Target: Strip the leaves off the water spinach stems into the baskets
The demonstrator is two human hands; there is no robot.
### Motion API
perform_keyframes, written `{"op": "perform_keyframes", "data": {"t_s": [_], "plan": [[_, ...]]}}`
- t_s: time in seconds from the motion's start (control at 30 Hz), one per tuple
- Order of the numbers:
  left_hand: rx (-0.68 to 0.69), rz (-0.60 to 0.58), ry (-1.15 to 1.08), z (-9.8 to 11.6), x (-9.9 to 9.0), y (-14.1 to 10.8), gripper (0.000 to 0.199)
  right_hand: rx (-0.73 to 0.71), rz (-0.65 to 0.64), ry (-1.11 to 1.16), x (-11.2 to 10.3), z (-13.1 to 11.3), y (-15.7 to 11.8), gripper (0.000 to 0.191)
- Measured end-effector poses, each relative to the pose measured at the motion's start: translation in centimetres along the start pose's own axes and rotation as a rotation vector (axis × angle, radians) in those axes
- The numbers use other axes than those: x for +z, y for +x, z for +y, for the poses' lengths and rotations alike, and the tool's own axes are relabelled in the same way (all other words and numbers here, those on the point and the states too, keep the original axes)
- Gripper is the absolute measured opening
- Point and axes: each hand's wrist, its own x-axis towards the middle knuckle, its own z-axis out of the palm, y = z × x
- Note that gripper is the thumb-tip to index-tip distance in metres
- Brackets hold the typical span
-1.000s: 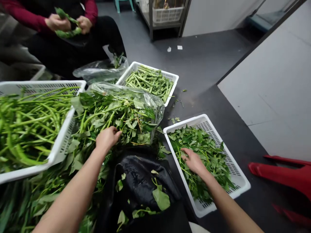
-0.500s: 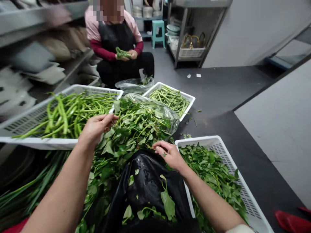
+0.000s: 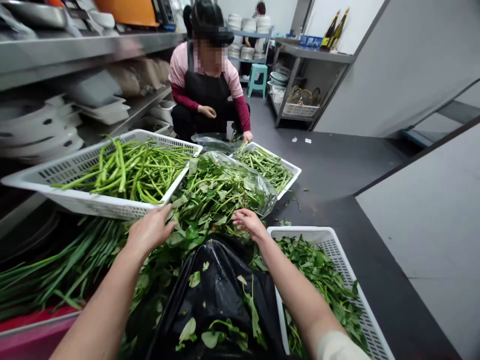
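A big heap of leafy green stems (image 3: 210, 187) lies in front of me, partly in a clear plastic bag (image 3: 268, 192). My left hand (image 3: 152, 230) is at the heap's left edge, just below the corner of a white basket of long green stalks (image 3: 135, 167). Its thumb and fingers are apart, and no stem shows in them. On the heap's near right side, my right hand (image 3: 248, 223) has loosely bent, parted fingers with nothing visible between them. Loose leaves (image 3: 187, 330) lie on the black apron (image 3: 225, 285) over my lap.
To my right stands a white basket of leafy greens (image 3: 322, 280). A co-worker (image 3: 206, 75) squats opposite, one hand at a basket of cut stalks (image 3: 264, 167). Long thin green leaves (image 3: 75, 260) lie at left, below metal shelves (image 3: 93, 50). Scraps dot the dark floor (image 3: 330, 175).
My view has tilted up. My left hand has moved lower, its pinched fingers now apart; my right fingers have spread. The co-worker has reached from holding a green bunch to the cut-stalk basket.
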Motion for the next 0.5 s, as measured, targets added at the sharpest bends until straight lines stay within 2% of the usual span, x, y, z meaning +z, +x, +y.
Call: {"op": "perform_keyframes", "data": {"t_s": [0.07, 0.17, 0.27, 0.4, 0.47, 0.5], "plan": [[0.039, 0.009, 0.068, -0.8, 0.8, 0.1, 0.052, 0.115, -0.026, 0.030, 0.7, 0.8, 2.9, 0.010], [0.084, -0.012, -0.028, -0.4, 1.5, -0.1, 0.051, 0.123, 0.005, 0.041, 3.7, 1.0, 6.5, 0.018], [0.083, 0.017, -0.119, 0.7, 1.2, -0.2, 0.046, 0.056, 0.029, 0.037, 6.5, -0.5, 8.6, 0.025], [-0.029, 0.084, -0.322, 2.2, -0.7, 1.3, 0.036, -0.062, -0.088, 0.000, 7.3, -4.5, 8.2, 0.027], [-0.109, 0.076, -0.497, 3.0, -1.6, 2.4, 0.034, -0.105, -0.260, -0.035, 6.8, -6.5, 6.6, 0.026], [-0.147, 0.035, -0.605, 3.5, -1.9, 2.8, 0.034, -0.125, -0.371, -0.054, 6.6, -7.3, 5.6, 0.026]]}}
